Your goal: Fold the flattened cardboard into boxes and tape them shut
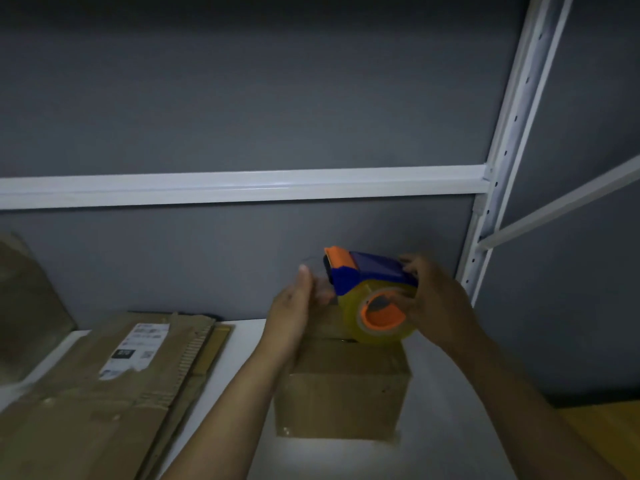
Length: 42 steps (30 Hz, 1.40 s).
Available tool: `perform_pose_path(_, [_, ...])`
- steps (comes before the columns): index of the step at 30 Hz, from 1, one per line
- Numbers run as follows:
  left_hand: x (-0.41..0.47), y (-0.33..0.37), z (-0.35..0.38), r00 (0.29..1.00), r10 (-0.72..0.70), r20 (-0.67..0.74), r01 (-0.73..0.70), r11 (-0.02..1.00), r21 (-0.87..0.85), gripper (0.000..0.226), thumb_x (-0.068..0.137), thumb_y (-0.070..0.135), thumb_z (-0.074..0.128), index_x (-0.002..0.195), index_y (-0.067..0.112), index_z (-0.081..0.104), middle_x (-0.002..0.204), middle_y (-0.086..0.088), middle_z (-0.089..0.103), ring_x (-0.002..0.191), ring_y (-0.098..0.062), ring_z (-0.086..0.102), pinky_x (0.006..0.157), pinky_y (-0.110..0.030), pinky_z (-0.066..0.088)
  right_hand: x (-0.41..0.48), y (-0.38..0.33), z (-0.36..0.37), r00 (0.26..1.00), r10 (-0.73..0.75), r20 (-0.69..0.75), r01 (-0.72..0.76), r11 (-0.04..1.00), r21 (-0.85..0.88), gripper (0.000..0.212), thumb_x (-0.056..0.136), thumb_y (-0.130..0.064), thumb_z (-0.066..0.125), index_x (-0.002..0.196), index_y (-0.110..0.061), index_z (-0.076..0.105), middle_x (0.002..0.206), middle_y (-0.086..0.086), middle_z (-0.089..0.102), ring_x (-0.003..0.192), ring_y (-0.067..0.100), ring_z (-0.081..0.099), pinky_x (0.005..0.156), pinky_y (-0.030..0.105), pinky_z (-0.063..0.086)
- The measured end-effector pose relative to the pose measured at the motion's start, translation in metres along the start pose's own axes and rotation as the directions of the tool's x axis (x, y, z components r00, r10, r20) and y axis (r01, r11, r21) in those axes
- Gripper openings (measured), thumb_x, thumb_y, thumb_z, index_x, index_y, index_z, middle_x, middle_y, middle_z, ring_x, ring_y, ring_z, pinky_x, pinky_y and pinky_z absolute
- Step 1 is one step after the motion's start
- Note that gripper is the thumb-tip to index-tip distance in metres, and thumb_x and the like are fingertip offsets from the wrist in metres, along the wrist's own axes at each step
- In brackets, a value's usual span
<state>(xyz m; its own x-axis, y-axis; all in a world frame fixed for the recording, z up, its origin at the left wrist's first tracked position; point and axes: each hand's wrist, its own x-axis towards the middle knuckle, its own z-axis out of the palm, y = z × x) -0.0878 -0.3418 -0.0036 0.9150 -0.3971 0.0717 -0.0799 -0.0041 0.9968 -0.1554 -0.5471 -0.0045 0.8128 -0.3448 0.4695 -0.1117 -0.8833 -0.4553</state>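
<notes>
Head view: right hand (437, 300) grips tape dispenser (369, 285) above box (343, 389); left hand (293, 308) flat beside.

Saw a tape dispenser (367, 271) of dark blue with an orange guard and orange hub, its tape roll (349, 308) a glossy yellowish tint. Found plain brown on the box (343, 393), brown with ribbed edges on the flattened cardboard (86, 410), black print on its white label (138, 348). Noted a white table (239, 344), white shelf frame (242, 185), grey wall (242, 98).

folded brown box (343, 393) upright; blue-orange tape dispenser (370, 292) just above it; flattened cardboard (104, 393) stacked at left.
</notes>
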Motion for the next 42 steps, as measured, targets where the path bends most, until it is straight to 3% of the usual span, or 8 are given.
perform_pose_path(4, [0.015, 0.015, 0.000, 0.986, -0.165, -0.027, 0.144, 0.923, -0.357, 0.030, 0.097, 0.022, 0.056, 0.069, 0.012, 0.061, 0.060, -0.004, 0.059, 0.064, -0.017, 0.055, 0.069, -0.030, 0.048, 0.010, -0.005, -0.009, 0.989, -0.118, 0.086, 0.125, 0.988, -0.087, 0.059, 0.072, -0.044, 0.070, 0.123, -0.024, 0.047, 0.137, -0.003, 0.051, 0.113, 0.021, 0.054, 0.077, 0.024, 0.037])
perform_pose_path(10, [0.019, 0.014, -0.010, 0.980, -0.194, -0.031, 0.167, 0.906, -0.389, 0.037, 0.093, 0.004, 0.056, 0.057, 0.010, 0.062, 0.056, -0.007, 0.059, 0.058, -0.019, 0.054, 0.066, -0.033, 0.047, 0.023, 0.000, -0.003, 0.920, -0.212, 0.328, 0.217, 0.976, 0.022, 0.081, 0.070, -0.037, 0.052, 0.138, -0.063, 0.016, 0.113, 0.003, 0.056, 0.095, 0.016, 0.054, 0.078, 0.029, 0.047])
perform_pose_path(15, [0.027, 0.013, -0.044, 0.935, -0.260, -0.240, 0.113, 0.863, -0.493, 0.021, 0.096, -0.002, 0.048, 0.077, 0.004, 0.055, 0.059, -0.005, 0.053, 0.062, -0.016, 0.057, 0.075, -0.032, 0.058, 0.031, 0.002, 0.000, 0.915, -0.243, 0.321, 0.235, 0.970, 0.065, 0.081, 0.073, -0.029, 0.062, 0.131, -0.067, 0.020, 0.119, -0.001, 0.054, 0.096, 0.013, 0.055, 0.076, 0.013, 0.046])
perform_pose_path(19, [0.021, -0.011, -0.047, 0.925, -0.364, -0.108, 0.246, 0.790, -0.562, 0.013, 0.098, 0.004, 0.048, 0.089, -0.001, 0.056, 0.069, -0.011, 0.060, 0.081, -0.028, 0.071, 0.072, -0.040, 0.060, 0.032, 0.003, 0.003, 0.920, -0.258, 0.294, 0.255, 0.966, 0.049, 0.084, 0.080, -0.025, 0.073, 0.128, -0.068, 0.019, 0.114, -0.002, 0.054, 0.095, 0.015, 0.054, 0.077, 0.019, 0.046])
perform_pose_path(24, [0.018, -0.026, -0.046, 0.920, -0.390, -0.033, 0.324, 0.806, -0.496, 0.014, 0.097, 0.009, 0.053, 0.085, 0.003, 0.054, 0.071, -0.010, 0.067, 0.085, -0.028, 0.069, 0.078, -0.040, 0.058, 0.031, -0.014, -0.004, 0.902, -0.293, 0.317, 0.309, 0.951, 0.002, 0.077, 0.083, -0.025, 0.071, 0.126, -0.066, 0.022, 0.113, -0.012, 0.047, 0.093, 0.007, 0.047, 0.070, 0.002, 0.036])
perform_pose_path(30, [0.022, -0.039, -0.055, 0.914, -0.389, -0.116, 0.283, 0.815, -0.506, 0.004, 0.093, -0.003, 0.055, 0.090, -0.001, 0.057, 0.060, -0.008, 0.052, 0.072, -0.025, 0.069, 0.078, -0.039, 0.059, 0.031, -0.038, -0.024, 0.817, -0.375, 0.438, 0.534, 0.779, -0.329, 0.058, 0.087, -0.032, 0.061, 0.136, -0.054, 0.037, 0.126, -0.009, 0.045, 0.106, 0.011, 0.046, 0.070, 0.019, 0.028])
perform_pose_path(37, [0.014, -0.061, -0.068, 0.924, -0.252, -0.287, 0.249, 0.967, -0.046, 0.013, 0.090, 0.006, 0.063, 0.078, 0.004, 0.059, 0.065, -0.011, 0.061, 0.054, -0.014, 0.061, 0.049, -0.021, 0.052, 0.029, -0.059, -0.008, 0.746, -0.332, 0.577, 0.576, 0.756, -0.311, 0.063, 0.079, -0.059, 0.060, 0.137, -0.053, 0.038, 0.110, -0.012, 0.042, 0.092, 0.007, 0.037, 0.068, 0.022, 0.029])
perform_pose_path(42, [0.012, -0.078, -0.070, 0.938, -0.271, -0.215, 0.295, 0.951, 0.088, 0.019, 0.095, 0.019, 0.060, 0.079, 0.008, 0.065, 0.061, -0.007, 0.062, 0.046, -0.010, 0.054, 0.047, -0.022, 0.047, 0.025, -0.066, 0.000, 0.760, -0.328, 0.561, 0.564, 0.761, -0.320, 0.090, 0.058, -0.086, 0.010, 0.134, -0.052, 0.044, 0.104, -0.016, 0.041, 0.092, 0.004, 0.038, 0.068, 0.021, 0.025])
